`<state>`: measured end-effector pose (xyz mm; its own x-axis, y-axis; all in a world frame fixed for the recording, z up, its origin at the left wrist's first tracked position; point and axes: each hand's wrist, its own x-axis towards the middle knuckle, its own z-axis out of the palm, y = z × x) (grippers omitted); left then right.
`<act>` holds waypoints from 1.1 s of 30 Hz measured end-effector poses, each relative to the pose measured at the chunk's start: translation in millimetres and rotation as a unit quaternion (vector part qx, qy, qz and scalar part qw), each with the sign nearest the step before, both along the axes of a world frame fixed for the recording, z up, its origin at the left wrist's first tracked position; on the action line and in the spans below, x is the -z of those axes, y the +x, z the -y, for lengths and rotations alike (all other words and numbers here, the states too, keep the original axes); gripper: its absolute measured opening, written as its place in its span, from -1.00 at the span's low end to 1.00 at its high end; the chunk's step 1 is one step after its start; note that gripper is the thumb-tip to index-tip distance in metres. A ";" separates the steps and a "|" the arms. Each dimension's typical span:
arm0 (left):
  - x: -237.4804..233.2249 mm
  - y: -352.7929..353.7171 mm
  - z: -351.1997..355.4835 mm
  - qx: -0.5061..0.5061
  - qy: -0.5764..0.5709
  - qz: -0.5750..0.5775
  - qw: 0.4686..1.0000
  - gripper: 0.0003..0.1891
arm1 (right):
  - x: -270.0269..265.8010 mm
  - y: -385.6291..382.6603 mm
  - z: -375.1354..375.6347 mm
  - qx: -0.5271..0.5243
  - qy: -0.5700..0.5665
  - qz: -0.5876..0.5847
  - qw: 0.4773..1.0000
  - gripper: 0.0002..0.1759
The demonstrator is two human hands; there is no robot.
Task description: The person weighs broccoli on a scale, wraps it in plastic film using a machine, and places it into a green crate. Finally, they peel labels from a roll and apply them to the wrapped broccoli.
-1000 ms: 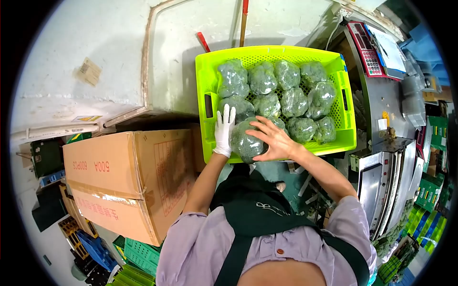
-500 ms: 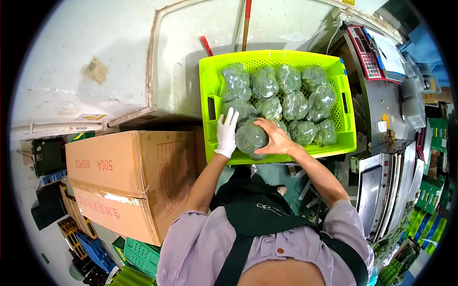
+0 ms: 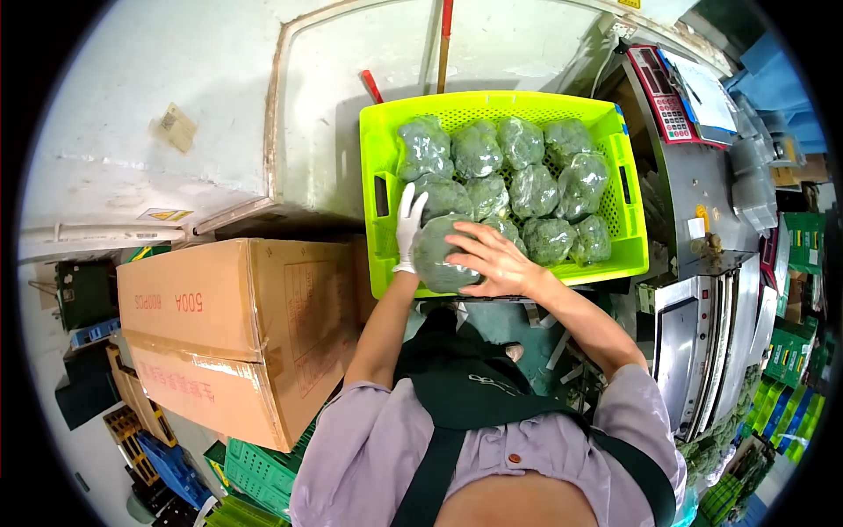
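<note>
A bright green crate point(image 3: 637, 255) holds several film-wrapped broccoli heads in rows. At its near left corner, one wrapped broccoli point(image 3: 444, 255) sits between my two hands. My left hand point(image 3: 409, 230), in a white glove, lies along the left side of this head with its fingers pointing up. My bare right hand point(image 3: 497, 256) is spread over the head's right side, fingertips on the film. Another wrapped broccoli point(image 3: 442, 197) lies just behind it. The underside of the head between my hands is hidden.
Left of the crate stands a large cardboard box point(image 3: 198, 299). On the right are a metal counter point(image 3: 702, 189), a red scale point(image 3: 665, 101) and a clipboard point(image 3: 705, 95). Red-handled tools point(image 3: 446, 35) lean on the wall behind. Green crates point(image 3: 259, 474) sit low at left.
The broccoli between my hands has shifted slightly left and looks larger. My right hand has moved from its right side further over the top, fingers more spread. The view has shifted slightly.
</note>
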<state>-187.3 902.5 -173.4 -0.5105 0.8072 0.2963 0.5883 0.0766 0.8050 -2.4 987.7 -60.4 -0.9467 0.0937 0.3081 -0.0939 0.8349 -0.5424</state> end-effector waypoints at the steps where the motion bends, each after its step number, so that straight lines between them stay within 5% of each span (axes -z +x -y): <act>1: -7.8 -1.2 2.9 0.001 -0.020 0.041 0.999 -0.57 | 0.9 -3.3 -0.7 -0.038 0.037 -0.031 0.998 -0.32; 2: -16.9 3.4 -1.0 0.015 0.055 0.373 0.926 -0.63 | -3.0 -8.0 -1.4 -0.057 0.040 -0.013 0.997 -0.41; 5: -19.5 1.6 -5.3 -0.025 0.057 0.479 0.876 -0.65 | 5.7 -10.0 -10.7 -0.064 0.053 0.007 0.997 -0.42; 6: -21.7 4.7 -5.7 -0.034 0.137 0.643 0.752 -0.59 | 5.6 -7.1 -15.9 -0.077 0.062 0.012 0.995 -0.40; 7: -15.4 3.2 -3.0 -0.033 0.138 0.644 0.752 -0.59 | 7.0 -4.2 -17.5 -0.076 0.063 0.013 0.995 -0.40; 8: -4.9 -0.9 2.1 -0.029 0.072 0.346 0.935 -0.55 | 9.9 -1.8 -18.3 -0.076 0.067 0.024 0.995 -0.29; 9: 5.9 -4.0 5.4 -0.022 -0.004 0.003 1.000 -0.50 | 11.8 -0.8 -18.6 -0.076 0.069 0.035 0.994 -0.18; 10: 8.2 -4.7 4.7 -0.022 -0.003 0.003 1.000 -0.50 | 11.8 -0.2 -17.8 -0.076 0.070 0.035 0.994 -0.18; 12: 12.9 -5.4 3.4 -0.030 0.023 0.042 0.998 -0.42 | 11.4 3.1 -12.9 0.083 -0.045 0.107 0.990 0.08; 17: 9.9 -8.0 8.8 -0.013 -0.002 0.102 0.995 -0.34 | 16.6 6.7 -6.3 0.092 -0.117 0.200 0.968 0.19; 19: 3.4 -12.3 13.7 0.036 0.020 0.326 0.944 -0.32 | 25.4 9.6 -11.3 0.095 -0.154 0.154 0.971 0.18; 20: -5.7 -14.9 15.7 0.027 0.108 0.559 0.821 -0.34 | 32.4 11.4 -14.9 0.094 -0.153 0.154 0.972 0.18; 21: -5.1 -12.5 17.0 -0.016 0.127 0.537 0.834 -0.38 | 40.9 13.6 -18.7 0.096 -0.193 0.157 0.964 0.17; 25: 19.1 8.8 23.7 -0.164 -0.098 0.474 0.860 -0.42 | 37.5 6.5 -25.0 0.092 -0.259 0.196 0.941 0.14; 27: 26.3 5.2 21.2 -0.139 -0.095 0.689 0.705 -0.50 | 34.3 3.5 -29.2 0.080 -0.287 0.214 0.930 0.14; 28: 15.5 1.2 15.3 -0.141 -0.094 0.688 0.706 -0.50 | 34.3 3.0 -29.0 0.079 -0.294 0.220 0.927 0.13; 30: -15.1 -3.8 3.4 -0.045 -0.082 0.805 0.586 -0.50 | 40.3 6.6 -27.2 0.080 -0.289 0.208 0.931 0.12; 31: -9.3 -2.5 4.7 -0.049 -0.078 0.805 0.586 -0.50 | 42.0 9.4 -23.2 0.075 -0.288 0.210 0.931 0.12; 33: 6.2 -2.5 -1.9 -0.135 -0.102 0.728 0.664 -0.47 | 43.9 10.5 -24.3 0.060 -0.211 0.138 0.966 0.10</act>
<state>-189.8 904.3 -179.6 -0.2701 0.5756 -0.7718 -0.8602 0.2159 0.4620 8.1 1012.0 -104.3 -0.9620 0.2696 -0.0433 0.1859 0.5306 -0.8270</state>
